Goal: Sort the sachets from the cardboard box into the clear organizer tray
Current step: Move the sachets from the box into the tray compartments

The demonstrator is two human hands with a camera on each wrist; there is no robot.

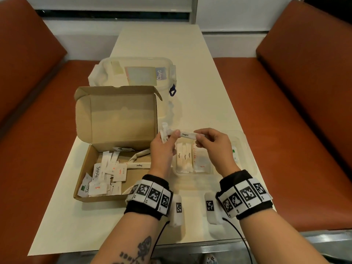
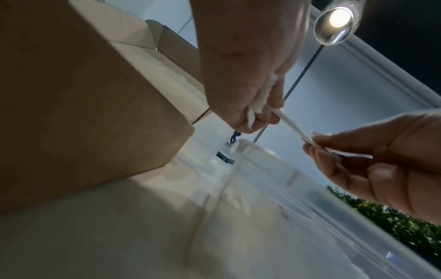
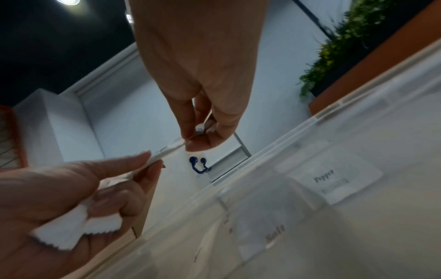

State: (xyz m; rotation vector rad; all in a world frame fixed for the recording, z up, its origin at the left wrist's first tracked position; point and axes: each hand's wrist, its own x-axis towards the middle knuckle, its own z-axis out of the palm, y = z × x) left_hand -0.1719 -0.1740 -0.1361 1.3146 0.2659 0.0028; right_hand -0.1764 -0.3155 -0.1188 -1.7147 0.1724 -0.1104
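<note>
An open cardboard box at the left of the table holds several loose sachets, Stevia and salt among them, and a sugar stick. The clear organizer tray lies right of it, with sugar sticks and salt sachets in separate compartments. Above the tray's near-left part, a white sugar stick is stretched between both hands. My left hand pinches its left end and also holds a few white sachets. My right hand pinches its right end.
A clear lidded container with a ClayG label stands behind the box. Two white marker tags lie near the table's front edge. Orange benches flank the narrow table. A pepper sachet shows through the tray wall.
</note>
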